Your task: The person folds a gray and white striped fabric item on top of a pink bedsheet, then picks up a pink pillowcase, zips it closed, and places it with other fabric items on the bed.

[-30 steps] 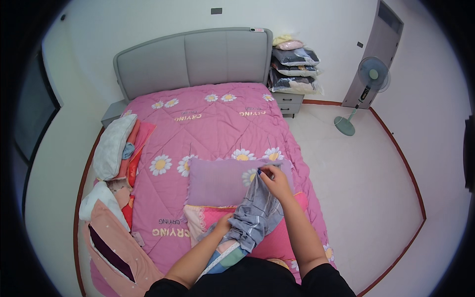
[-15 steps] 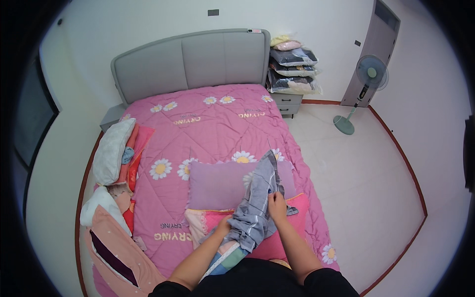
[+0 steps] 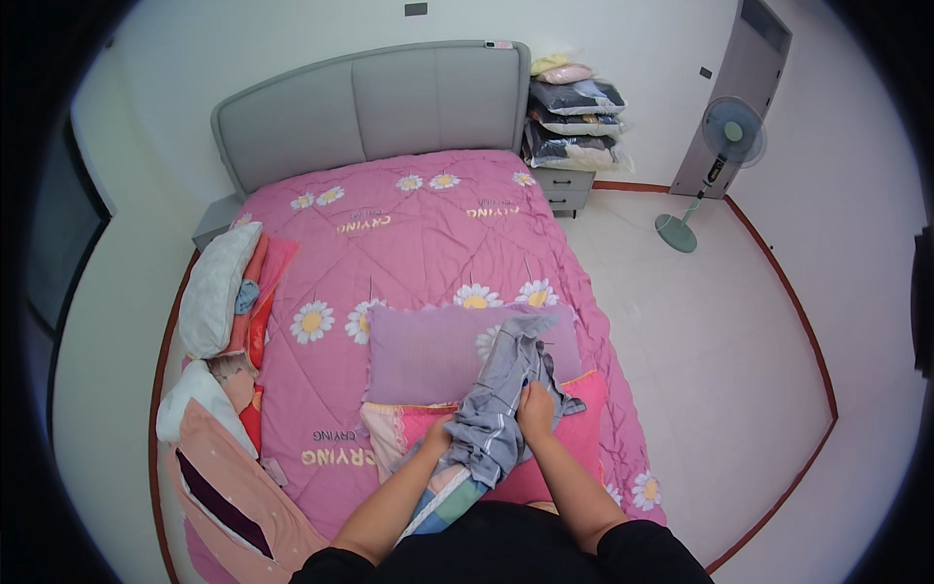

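Observation:
A grey cloth with thin white stripes [image 3: 489,414] is bunched up in front of me, its loose end reaching away over a lilac pillow [image 3: 418,352]. My right hand [image 3: 533,411] is closed on the cloth's right side. On the left, my left hand [image 3: 440,434] grips the gathered folds, its fingertips partly hidden. From under the cloth, close to my body, comes a patchwork-coloured piece with white edging [image 3: 449,504]; whether the cloth goes around it I cannot tell. A bright pink pillow [image 3: 581,428] with a lace-trimmed corner lies beneath my hands.
The bed carries a pink daisy-print quilt [image 3: 409,263]. Along its left side lie a white pillow [image 3: 219,292], red and peach fabrics, and a peach cover with a dark opening [image 3: 248,496]. Bagged bedding [image 3: 576,122] is stacked on a nightstand [image 3: 566,188]. A standing fan [image 3: 732,134] is at the right.
The far end of the grey cloth has sunk and folded over nearer to me. My right hand has come slightly down and left; the left hand stays on the folds. The view has shifted slightly.

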Demonstrator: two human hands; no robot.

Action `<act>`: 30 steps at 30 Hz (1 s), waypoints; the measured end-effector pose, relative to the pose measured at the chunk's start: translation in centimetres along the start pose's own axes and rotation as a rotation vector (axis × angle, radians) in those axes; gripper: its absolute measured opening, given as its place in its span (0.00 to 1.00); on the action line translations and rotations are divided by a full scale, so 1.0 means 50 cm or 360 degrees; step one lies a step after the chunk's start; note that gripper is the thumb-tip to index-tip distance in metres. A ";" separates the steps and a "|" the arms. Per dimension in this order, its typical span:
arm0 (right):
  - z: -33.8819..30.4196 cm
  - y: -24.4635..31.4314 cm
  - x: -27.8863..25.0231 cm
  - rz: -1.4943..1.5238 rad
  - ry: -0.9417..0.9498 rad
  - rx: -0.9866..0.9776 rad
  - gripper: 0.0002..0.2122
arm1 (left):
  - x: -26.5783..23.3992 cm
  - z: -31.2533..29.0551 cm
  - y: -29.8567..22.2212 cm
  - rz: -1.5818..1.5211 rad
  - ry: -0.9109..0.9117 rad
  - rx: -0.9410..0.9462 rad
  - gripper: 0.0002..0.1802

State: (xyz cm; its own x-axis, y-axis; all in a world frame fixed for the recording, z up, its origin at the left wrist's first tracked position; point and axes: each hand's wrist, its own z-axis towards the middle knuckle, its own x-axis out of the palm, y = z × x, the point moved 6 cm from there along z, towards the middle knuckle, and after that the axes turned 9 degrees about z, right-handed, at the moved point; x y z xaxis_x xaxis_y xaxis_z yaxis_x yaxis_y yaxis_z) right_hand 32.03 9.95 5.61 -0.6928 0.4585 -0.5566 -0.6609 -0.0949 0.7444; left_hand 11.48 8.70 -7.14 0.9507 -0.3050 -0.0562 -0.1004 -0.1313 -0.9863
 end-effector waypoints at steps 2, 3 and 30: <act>0.005 -0.002 -0.001 -0.0017 0.0033 0.0018 0.09 | 0.003 0.001 -0.011 0.0078 -0.0024 0.0079 0.14; 0.012 -0.007 -0.002 -0.0009 0.0075 0.0068 0.09 | 0.005 0.002 -0.020 0.0074 -0.0022 0.0080 0.14; 0.206 0.082 -0.099 0.0569 0.0166 0.0000 0.11 | 0.065 -0.003 -0.156 -0.0149 0.0406 -0.0921 0.27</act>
State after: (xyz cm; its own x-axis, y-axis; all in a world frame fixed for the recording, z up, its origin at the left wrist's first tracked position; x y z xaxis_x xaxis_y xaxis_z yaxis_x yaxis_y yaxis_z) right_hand 35.73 16.41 15.20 -0.9057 0.3038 -0.2958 -0.3717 -0.2330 0.8986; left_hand 15.31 8.58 0.42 0.8706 -0.4730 0.1353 -0.2304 -0.6349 -0.7375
